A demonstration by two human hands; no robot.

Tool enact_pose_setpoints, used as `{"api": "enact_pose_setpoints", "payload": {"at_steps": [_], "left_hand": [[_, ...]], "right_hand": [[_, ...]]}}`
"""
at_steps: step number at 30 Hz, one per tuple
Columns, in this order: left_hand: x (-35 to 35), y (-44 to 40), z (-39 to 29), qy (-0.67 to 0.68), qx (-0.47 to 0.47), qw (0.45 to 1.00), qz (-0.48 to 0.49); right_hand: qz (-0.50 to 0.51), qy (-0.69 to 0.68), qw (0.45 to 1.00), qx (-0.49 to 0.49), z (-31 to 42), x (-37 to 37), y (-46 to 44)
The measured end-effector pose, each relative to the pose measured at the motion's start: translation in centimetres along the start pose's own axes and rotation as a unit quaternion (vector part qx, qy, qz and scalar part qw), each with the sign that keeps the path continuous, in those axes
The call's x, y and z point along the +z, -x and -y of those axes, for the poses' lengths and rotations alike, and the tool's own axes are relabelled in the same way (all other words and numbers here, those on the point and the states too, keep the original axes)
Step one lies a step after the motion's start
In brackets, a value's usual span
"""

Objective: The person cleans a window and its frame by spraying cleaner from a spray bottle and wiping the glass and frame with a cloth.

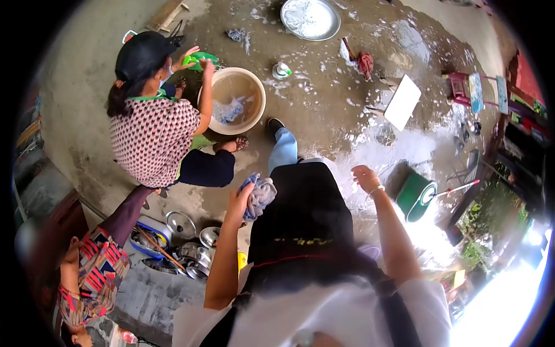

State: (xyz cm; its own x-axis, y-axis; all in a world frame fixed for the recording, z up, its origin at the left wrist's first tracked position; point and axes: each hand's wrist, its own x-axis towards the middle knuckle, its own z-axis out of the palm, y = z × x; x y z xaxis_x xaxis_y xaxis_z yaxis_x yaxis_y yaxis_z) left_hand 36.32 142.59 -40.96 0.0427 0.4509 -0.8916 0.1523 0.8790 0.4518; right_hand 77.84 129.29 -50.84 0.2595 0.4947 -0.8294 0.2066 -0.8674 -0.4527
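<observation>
My left hand (238,202) is closed around a crumpled blue-grey cloth (261,198), held in front of my left side beside the black apron (312,208) I wear. Out to the right, over the wet floor, is my right hand (365,178). Its fingers are loosely extended with nothing in them, and a bracelet circles the wrist. A green bucket (417,199) with a long handle across it stands on the floor nearest that hand.
A person in a black cap (147,110) crouches at a wide basin (261,107) of cloudy water, holding something green. Pots and lids (193,254) lie by the lower left ledge. A soapy metal basin (312,20), white board (403,103) and small bottle (281,70) are ahead.
</observation>
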Motion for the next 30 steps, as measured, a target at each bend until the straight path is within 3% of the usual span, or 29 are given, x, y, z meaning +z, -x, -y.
{"api": "enact_pose_setpoints", "payload": {"at_steps": [3, 5, 7, 11, 14, 16, 20, 22, 30], "left_hand": [[0.4, -2.5, -1.2, 0.037, -0.017, 0.999, 0.005], [0.6, -3.8, -1.0, 0.078, -0.041, 0.996, 0.004], [0.3, -5.2, 0.6, 0.037, -0.096, 0.994, -0.027], [2.2, -6.9, 1.4, 0.103, -0.166, 0.979, -0.062], [3.7, -8.0, 2.1, 0.136, -0.188, 0.968, -0.093], [4.2, -8.9, 3.8, 0.151, -0.203, 0.961, -0.113], [5.1, -10.8, 5.2, 0.206, -0.242, 0.943, -0.099], [5.4, -11.0, 7.2, 0.209, -0.232, 0.944, -0.103], [6.6, -11.6, 8.9, 0.284, -0.184, 0.930, -0.142]], "right_hand": [[0.038, 0.080, 0.996, 0.020, 3.7, 1.4, -7.1], [0.047, 0.236, 0.970, -0.044, 5.5, 2.6, -13.4], [0.051, 0.333, 0.938, -0.080, 8.8, 4.0, -20.3], [-0.031, 0.358, 0.926, -0.117, 13.7, 9.1, -34.1], [-0.023, 0.362, 0.925, -0.118, 18.2, 12.1, -42.5], [0.019, 0.443, 0.887, -0.129, 21.1, 14.2, -45.5], [-0.040, 0.480, 0.871, -0.099, 21.2, 17.8, -50.2], [-0.051, 0.495, 0.865, -0.069, 21.2, 18.4, -51.0], [-0.018, 0.541, 0.831, -0.129, 20.7, 18.2, -51.1]]}}
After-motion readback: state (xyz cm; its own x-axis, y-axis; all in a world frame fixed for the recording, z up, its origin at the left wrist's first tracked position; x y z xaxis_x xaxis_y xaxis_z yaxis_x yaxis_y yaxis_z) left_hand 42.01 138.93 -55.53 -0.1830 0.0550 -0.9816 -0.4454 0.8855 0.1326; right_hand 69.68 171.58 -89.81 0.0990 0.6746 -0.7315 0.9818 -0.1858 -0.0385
